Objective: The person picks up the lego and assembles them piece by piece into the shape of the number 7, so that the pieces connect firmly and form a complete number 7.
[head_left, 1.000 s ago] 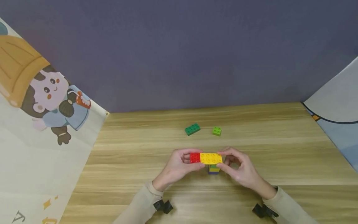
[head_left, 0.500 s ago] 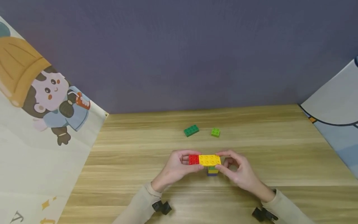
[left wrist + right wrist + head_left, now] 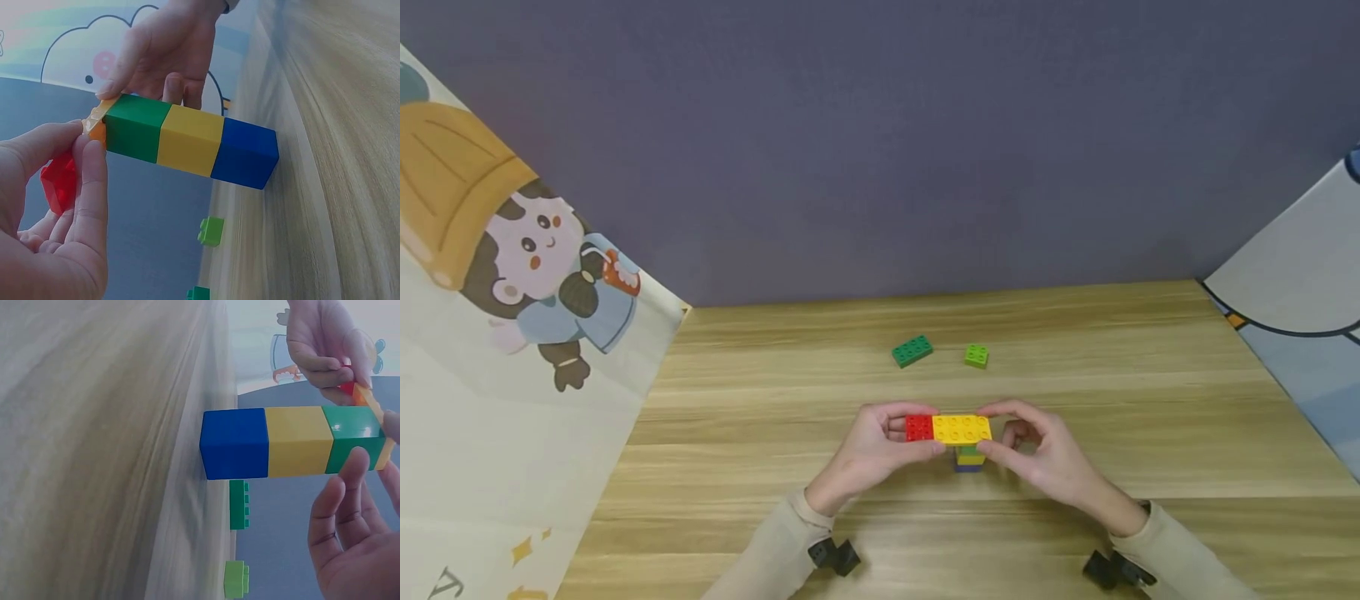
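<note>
A thin yellow brick (image 3: 961, 429) lies across the top of a stack of a green brick (image 3: 137, 128), a yellow block (image 3: 190, 139) and a blue brick (image 3: 245, 153). The stack stands upright on the table. At the yellow brick's left end is a red brick (image 3: 919, 427); how the two join is hidden. With thumb and fingers, my left hand (image 3: 880, 442) grips the yellow brick near the red one. My right hand (image 3: 1037, 446) pinches the yellow brick's right end between thumb and forefinger, its other fingers curved beside the green brick.
Farther back on the wood-grain table (image 3: 760, 375) lie a dark green brick (image 3: 912, 351) and a small lime green brick (image 3: 976, 356). A dark blue-grey wall (image 3: 880, 150) rises behind the table. Printed panels (image 3: 512, 433) flank both sides.
Both hands keep their hold on the yellow brick, almost unmoved. The head view has shifted slightly; the right forearm sits a touch farther right than half a second ago.
</note>
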The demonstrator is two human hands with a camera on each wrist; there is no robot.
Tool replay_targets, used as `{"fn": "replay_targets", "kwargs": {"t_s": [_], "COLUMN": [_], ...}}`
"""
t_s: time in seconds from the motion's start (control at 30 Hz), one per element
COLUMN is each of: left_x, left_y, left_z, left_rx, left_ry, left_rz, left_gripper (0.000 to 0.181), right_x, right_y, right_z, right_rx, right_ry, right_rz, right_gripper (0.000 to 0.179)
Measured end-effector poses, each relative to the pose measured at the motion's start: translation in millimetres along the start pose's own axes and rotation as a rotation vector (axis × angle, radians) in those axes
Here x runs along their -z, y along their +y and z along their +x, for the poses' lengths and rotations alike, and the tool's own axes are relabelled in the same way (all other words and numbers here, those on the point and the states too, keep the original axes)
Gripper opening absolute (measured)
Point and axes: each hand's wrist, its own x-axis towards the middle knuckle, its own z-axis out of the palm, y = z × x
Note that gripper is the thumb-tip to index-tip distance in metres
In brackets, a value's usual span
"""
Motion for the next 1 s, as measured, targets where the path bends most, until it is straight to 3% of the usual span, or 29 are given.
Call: {"fn": "replay_targets", "kwargs": {"t_s": [0.43, 0.67, 1.0], "left_x": [-0.4, -1.4, -3.1], "left_y": [-1.2, 0.0, 0.9], "left_z": [0.9, 1.0, 1.7], "left_rx": [0.008, 0.017, 0.021], "left_ry": [0.007, 0.014, 0.021], "left_rz": [-0.003, -0.003, 0.015], "left_gripper": [0.044, 0.044, 0.043], "right_x": [4.3, 5.4, 13.2], "right_y": [1.0, 3.7, 8.3], "right_z": [3.4, 8.7, 24.5], "right_rx": [-0.010, 0.013, -0.051], "right_ry": [-0.021, 0.020, 0.030], "right_rz": [-0.018, -0.033, -0.048], "right_gripper": [0.036, 0.027, 0.018]}}
